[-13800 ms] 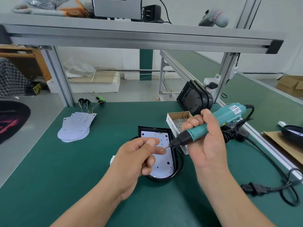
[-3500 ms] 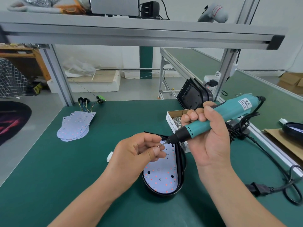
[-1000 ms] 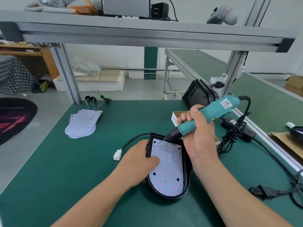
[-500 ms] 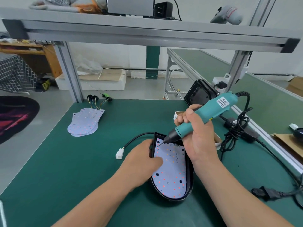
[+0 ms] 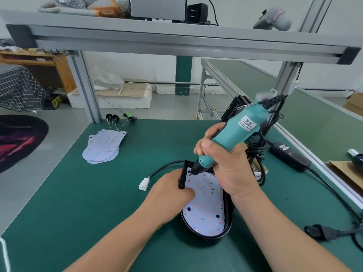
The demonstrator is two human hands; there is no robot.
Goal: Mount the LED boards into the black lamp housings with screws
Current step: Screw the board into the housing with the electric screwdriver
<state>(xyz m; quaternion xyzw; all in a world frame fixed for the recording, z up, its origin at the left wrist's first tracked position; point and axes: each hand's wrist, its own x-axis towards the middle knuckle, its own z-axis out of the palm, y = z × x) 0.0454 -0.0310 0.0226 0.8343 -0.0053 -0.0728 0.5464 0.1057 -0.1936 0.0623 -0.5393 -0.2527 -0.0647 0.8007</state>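
A black lamp housing (image 5: 228, 222) lies flat on the green counter (image 5: 78, 203), low and just right of centre in the frame, its rounded end toward the bottom edge. A white LED board (image 5: 206, 207) dotted with small red and orange points sits inside it. The left hand (image 5: 170, 191) grips the housing's left wall, its fingers curled over the rim and its thumb lying on the board. The right hand (image 5: 229, 169) is wrapped around a teal electric screwdriver (image 5: 235, 132), which tilts up toward the upper right. The bit comes down at the board's upper left corner, and it is too small to tell whether a screw sits under it.

A black cable runs from the housing's upper left corner to a white connector (image 5: 144, 184) lying on the counter just left of the left hand. Further toward the upper left, a stack of loose LED boards (image 5: 104, 146) lies with coloured wires at its far end. A small box of screws (image 5: 258, 170) shows partly behind the right hand. To the right of it lie a black power adapter (image 5: 288, 156) and, lower right, a black plug (image 5: 322, 232). More black housings (image 5: 233, 108) lean upright behind the screwdriver at the counter's far edge.
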